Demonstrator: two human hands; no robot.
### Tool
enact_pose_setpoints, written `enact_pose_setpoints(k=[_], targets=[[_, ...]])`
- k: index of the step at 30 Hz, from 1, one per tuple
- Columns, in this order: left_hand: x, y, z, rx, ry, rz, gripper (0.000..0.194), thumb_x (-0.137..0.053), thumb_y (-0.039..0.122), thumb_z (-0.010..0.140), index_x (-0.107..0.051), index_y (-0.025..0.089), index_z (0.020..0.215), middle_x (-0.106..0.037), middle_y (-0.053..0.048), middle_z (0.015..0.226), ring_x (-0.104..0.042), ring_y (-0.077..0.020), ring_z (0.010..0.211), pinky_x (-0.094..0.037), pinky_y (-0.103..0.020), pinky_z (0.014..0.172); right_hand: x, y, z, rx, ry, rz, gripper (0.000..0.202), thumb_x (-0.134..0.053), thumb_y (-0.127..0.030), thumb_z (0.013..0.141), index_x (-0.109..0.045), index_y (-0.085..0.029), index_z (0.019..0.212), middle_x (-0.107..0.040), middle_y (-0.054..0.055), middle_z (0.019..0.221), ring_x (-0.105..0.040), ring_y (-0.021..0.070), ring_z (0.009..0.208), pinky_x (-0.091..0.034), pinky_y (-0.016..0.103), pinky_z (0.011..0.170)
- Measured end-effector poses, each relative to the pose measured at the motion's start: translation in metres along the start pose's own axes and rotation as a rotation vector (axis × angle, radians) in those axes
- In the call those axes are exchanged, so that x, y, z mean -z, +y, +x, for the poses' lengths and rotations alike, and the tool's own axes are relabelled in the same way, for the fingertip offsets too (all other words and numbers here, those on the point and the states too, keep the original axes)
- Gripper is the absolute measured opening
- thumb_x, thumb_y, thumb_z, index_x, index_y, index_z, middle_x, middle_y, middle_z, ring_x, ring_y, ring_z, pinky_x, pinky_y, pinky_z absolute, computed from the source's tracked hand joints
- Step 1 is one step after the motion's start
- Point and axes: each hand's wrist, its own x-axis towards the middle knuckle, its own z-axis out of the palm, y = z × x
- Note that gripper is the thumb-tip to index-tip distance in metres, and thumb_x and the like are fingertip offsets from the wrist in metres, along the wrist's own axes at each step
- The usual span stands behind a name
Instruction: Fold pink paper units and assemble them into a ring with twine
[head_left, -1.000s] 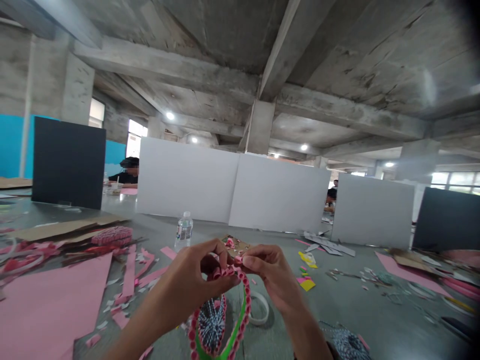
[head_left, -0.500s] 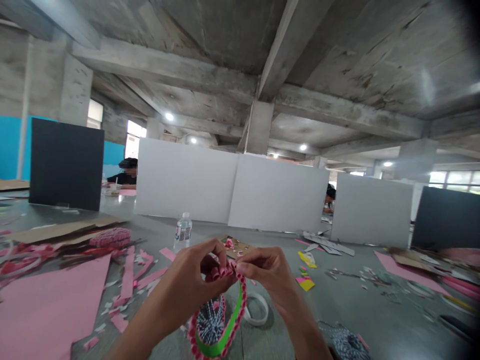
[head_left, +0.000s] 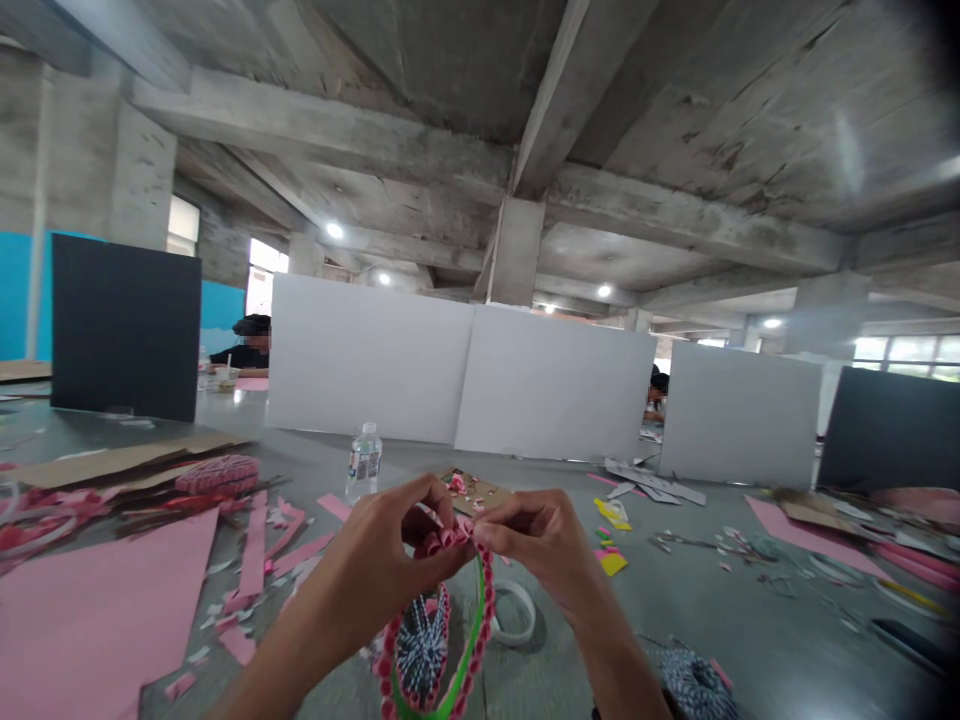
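Between my hands hangs a looped green band (head_left: 471,652) edged with a row of small pink paper curls (head_left: 489,590). My left hand (head_left: 401,530) pinches its upper end, fingers closed over several curls. Thumb and fingertips of my right hand (head_left: 529,535) are closed on the trim just beside them, and the two hands nearly touch. Through the loop I see a blue-and-white string bundle (head_left: 421,640) with pink edging. A roll of white tape (head_left: 517,612) lies on the table behind the band, partly covered by it. The fingers hide the exact spot being pinched.
A water bottle (head_left: 364,462) stands beyond my left hand. Pink paper sheet (head_left: 112,610) and paper strips (head_left: 255,545) lie to the left. To the right are scissors (head_left: 686,546) and a ball of string (head_left: 694,685). White panels (head_left: 555,385) stand across the table, with people partly visible behind.
The hanging loop has turned and dropped slightly, so less of its green inner face shows. Both hands keep their hold in nearly the same place. The view has shifted a little.
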Motion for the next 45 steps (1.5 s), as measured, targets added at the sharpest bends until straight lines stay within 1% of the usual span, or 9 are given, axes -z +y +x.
enact_pose_setpoints(k=[4, 7, 10, 13, 19, 23, 29, 41, 45], targets=[[-0.002, -0.001, 0.001, -0.017, 0.003, -0.005, 0.016, -0.066, 0.036, 0.079, -0.058, 0.022, 0.082, -0.064, 0.004, 0.066, -0.056, -0.0132, 0.057, -0.04, -0.024, 0.052, 0.003, 0.003, 0.0, -0.003, 0.005, 0.039, 0.002, -0.078, -0.033, 0.071, -0.08, -0.032, 0.07, -0.078, 0.006, 0.078, -0.071, 0.0252, 0.072, -0.054, 0.036, 0.064], [-0.002, 0.0, 0.0, -0.022, 0.013, -0.008, 0.016, -0.068, 0.034, 0.078, -0.058, 0.022, 0.082, -0.063, 0.005, 0.064, -0.055, -0.0129, 0.056, -0.04, -0.024, 0.052, 0.004, 0.004, 0.002, -0.009, -0.024, 0.042, 0.006, -0.079, -0.034, 0.071, -0.08, -0.028, 0.07, -0.077, 0.006, 0.076, -0.07, 0.0244, 0.069, -0.053, 0.035, 0.061], [-0.002, 0.001, 0.0, -0.021, 0.012, 0.003, 0.016, -0.068, 0.033, 0.077, -0.058, 0.021, 0.079, -0.06, 0.006, 0.06, -0.052, -0.0119, 0.054, -0.038, -0.023, 0.051, 0.005, 0.001, 0.001, 0.0, -0.061, 0.03, 0.005, -0.078, -0.034, 0.072, -0.08, -0.03, 0.072, -0.078, 0.007, 0.078, -0.071, 0.0239, 0.072, -0.053, 0.034, 0.062], [-0.002, 0.0, 0.0, -0.027, 0.004, 0.002, 0.017, -0.067, 0.035, 0.079, -0.058, 0.021, 0.077, -0.06, 0.005, 0.059, -0.051, -0.0117, 0.054, -0.037, -0.024, 0.051, 0.003, -0.002, 0.0, 0.008, -0.047, 0.03, 0.005, -0.077, -0.036, 0.075, -0.08, -0.034, 0.073, -0.078, 0.007, 0.081, -0.072, 0.0237, 0.076, -0.052, 0.034, 0.064], [-0.005, -0.004, 0.001, -0.053, 0.035, 0.026, 0.015, -0.067, 0.034, 0.079, -0.058, 0.022, 0.078, -0.063, 0.004, 0.061, -0.054, -0.0126, 0.055, -0.04, -0.025, 0.053, 0.0, 0.002, 0.001, -0.001, -0.009, 0.05, 0.004, -0.077, -0.035, 0.072, -0.079, -0.033, 0.069, -0.077, 0.005, 0.077, -0.072, 0.0236, 0.076, -0.053, 0.035, 0.066], [-0.006, -0.006, 0.001, -0.069, 0.046, 0.029, 0.014, -0.067, 0.033, 0.079, -0.059, 0.022, 0.077, -0.065, 0.004, 0.063, -0.055, -0.0132, 0.057, -0.04, -0.025, 0.053, 0.005, 0.001, 0.001, 0.011, -0.076, 0.015, 0.004, -0.075, -0.036, 0.073, -0.079, -0.036, 0.071, -0.078, 0.006, 0.08, -0.073, 0.0243, 0.075, -0.052, 0.036, 0.064], [-0.005, -0.006, -0.001, -0.058, 0.041, 0.03, 0.013, -0.068, 0.032, 0.079, -0.06, 0.022, 0.078, -0.064, 0.004, 0.062, -0.056, -0.0136, 0.056, -0.039, -0.025, 0.052, 0.01, 0.0, 0.0, -0.01, -0.122, 0.002, 0.007, -0.076, -0.038, 0.075, -0.078, -0.034, 0.07, -0.078, 0.009, 0.083, -0.072, 0.0268, 0.077, -0.052, 0.039, 0.066], [-0.006, -0.004, -0.001, -0.068, 0.052, 0.033, 0.015, -0.068, 0.034, 0.079, -0.061, 0.022, 0.076, -0.066, 0.003, 0.063, -0.056, -0.0134, 0.056, -0.041, -0.025, 0.053, 0.007, 0.004, 0.001, 0.004, -0.037, 0.027, 0.014, -0.08, -0.036, 0.07, -0.076, -0.024, 0.063, -0.075, 0.006, 0.071, -0.068, 0.0224, 0.066, -0.049, 0.033, 0.057], [-0.004, -0.005, 0.0, -0.063, 0.017, 0.046, 0.018, -0.066, 0.039, 0.081, -0.062, 0.022, 0.078, -0.068, 0.002, 0.066, -0.061, -0.0157, 0.061, -0.044, -0.026, 0.057, 0.004, 0.002, 0.004, 0.011, -0.032, -0.003, 0.011, -0.078, -0.039, 0.071, -0.079, -0.028, 0.069, -0.074, 0.006, 0.069, -0.068, 0.0219, 0.065, -0.046, 0.034, 0.056]])
